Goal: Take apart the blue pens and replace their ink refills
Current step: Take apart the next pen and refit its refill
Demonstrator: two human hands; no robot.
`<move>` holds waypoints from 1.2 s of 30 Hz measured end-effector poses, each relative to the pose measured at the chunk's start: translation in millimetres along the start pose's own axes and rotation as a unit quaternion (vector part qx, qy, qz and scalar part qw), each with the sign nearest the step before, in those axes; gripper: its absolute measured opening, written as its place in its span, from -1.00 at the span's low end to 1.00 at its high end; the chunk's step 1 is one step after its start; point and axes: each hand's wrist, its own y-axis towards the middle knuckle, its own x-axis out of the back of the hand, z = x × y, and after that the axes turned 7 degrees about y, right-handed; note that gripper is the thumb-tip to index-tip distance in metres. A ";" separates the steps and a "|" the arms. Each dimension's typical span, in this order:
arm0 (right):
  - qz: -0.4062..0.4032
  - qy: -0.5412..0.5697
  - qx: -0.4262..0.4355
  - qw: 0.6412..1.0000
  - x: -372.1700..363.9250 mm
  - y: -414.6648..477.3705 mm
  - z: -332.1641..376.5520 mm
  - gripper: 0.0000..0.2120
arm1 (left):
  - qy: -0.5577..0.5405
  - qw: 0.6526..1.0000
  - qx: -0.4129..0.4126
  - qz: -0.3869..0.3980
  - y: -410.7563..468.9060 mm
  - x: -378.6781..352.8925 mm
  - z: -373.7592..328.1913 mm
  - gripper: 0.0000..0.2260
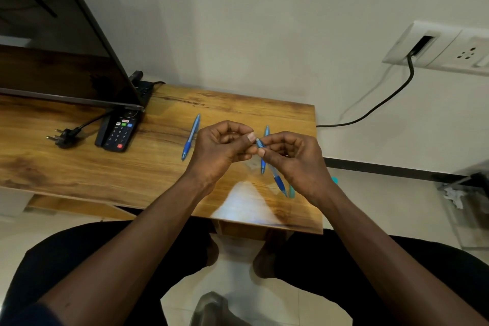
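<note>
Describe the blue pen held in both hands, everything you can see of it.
The held pen is slim plastic: a translucent light-blue barrel and a darker blue grip near the tip. It slants above the wooden table, tip down toward the person, upper end between the hands. The left hand pinches that upper end; the right hand pinches the barrel just below. Fingers hide its top parts.

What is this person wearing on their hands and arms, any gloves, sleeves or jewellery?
No gloves: the left hand and right hand are bare, with short nails and no ring, watch or bracelet showing. Both forearms are uncovered. Only a dark blue sleeve edge shows at the upper left arm.
</note>
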 end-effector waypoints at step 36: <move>-0.124 -0.161 -0.122 0.972 24.8 10.9 -16.1 -0.87 | 0.519 0.848 -0.033 -0.105 2.6 2.6 40.3 -0.70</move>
